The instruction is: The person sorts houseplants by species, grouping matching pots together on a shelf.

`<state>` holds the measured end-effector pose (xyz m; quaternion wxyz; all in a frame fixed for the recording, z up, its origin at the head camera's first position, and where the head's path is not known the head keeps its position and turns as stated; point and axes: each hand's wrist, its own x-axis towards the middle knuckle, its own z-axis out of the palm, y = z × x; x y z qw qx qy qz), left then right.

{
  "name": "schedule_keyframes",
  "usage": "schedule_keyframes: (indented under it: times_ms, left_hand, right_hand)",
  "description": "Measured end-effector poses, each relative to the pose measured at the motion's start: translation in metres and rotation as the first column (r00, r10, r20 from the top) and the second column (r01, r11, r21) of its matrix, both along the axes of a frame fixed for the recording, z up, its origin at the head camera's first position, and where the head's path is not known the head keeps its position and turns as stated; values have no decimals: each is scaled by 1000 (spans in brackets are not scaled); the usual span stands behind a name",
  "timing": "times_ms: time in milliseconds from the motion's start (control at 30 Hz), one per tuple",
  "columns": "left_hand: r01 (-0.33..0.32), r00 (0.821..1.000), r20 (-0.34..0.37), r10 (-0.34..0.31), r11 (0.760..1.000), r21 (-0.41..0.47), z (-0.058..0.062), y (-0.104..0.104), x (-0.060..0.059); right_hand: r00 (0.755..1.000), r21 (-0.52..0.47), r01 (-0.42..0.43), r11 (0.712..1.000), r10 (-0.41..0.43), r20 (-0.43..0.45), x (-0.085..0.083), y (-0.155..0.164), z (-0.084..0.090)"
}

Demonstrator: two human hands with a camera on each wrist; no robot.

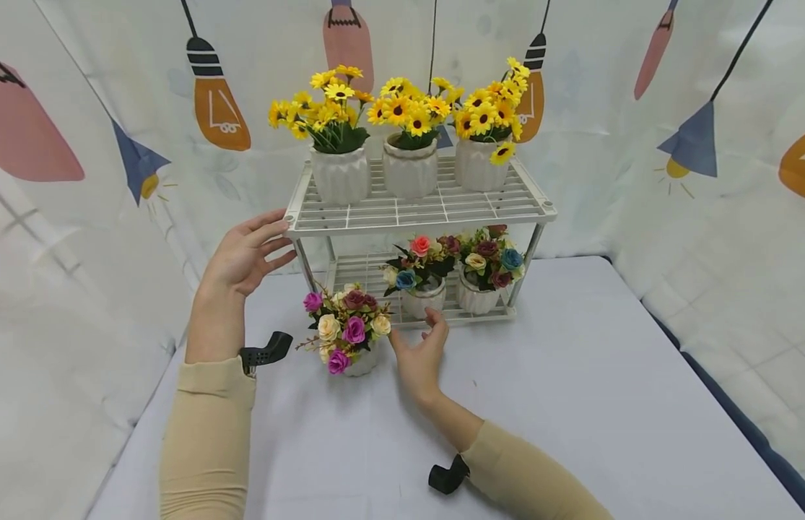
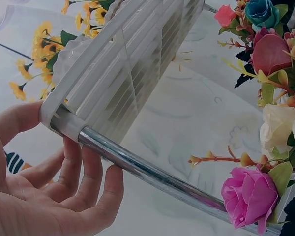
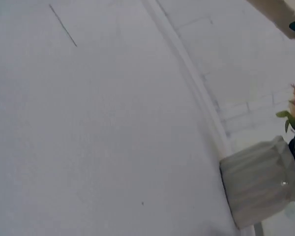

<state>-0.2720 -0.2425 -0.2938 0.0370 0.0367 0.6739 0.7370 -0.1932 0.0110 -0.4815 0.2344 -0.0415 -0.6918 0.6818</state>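
Note:
My left hand (image 1: 246, 249) holds the upper left front corner of a white wire shelf rack (image 1: 408, 230). In the left wrist view a digit lies on the corner, and fingertips (image 2: 114, 174) touch the chrome post (image 2: 152, 172). My right hand (image 1: 424, 354), loosely curved with nothing in it, is in front of the lower shelf. To its left, on the table, stands a white ribbed pot (image 1: 362, 362) of purple and cream roses (image 1: 351, 328). Two potted rose bunches (image 1: 423, 271) (image 1: 489, 261) sit on the lower shelf, the nearer one right behind my right fingertips.
Three white pots (image 1: 340, 175) of yellow daisy-like flowers (image 1: 408, 108) line the top shelf. The rack stands on a white-covered table (image 1: 571, 375). Behind it hangs a pale curtain (image 1: 603, 108) printed with lamps and bulbs.

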Motion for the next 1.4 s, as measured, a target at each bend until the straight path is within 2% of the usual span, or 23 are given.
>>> schedule_keyframes:
  times_ms: [333, 633, 867, 1100, 1400]
  left_hand:
    - [-3, 1000, 3, 3, 1000, 13, -1, -1, 0]
    - [-5, 1000, 5, 5, 1000, 11, -1, -1, 0]
    - [-3, 1000, 0, 3, 1000, 20, 1, -1, 0]
    - [-2, 1000, 2, 2, 1000, 13, 1, -1, 0]
    - [2, 1000, 1, -2, 1000, 15, 0, 0, 0]
  right_hand:
    - [992, -35, -109, 993, 111, 56, 24, -8, -3]
    - [966, -12, -236, 972, 236, 104, 36, -21, -14]
    - [967, -19, -242, 970, 243, 75, 32, -37, -21]
    - [967, -24, -217, 976, 218, 133, 22, -51, -25]
    - [967, -14, -223, 975, 223, 119, 12, -57, -25]
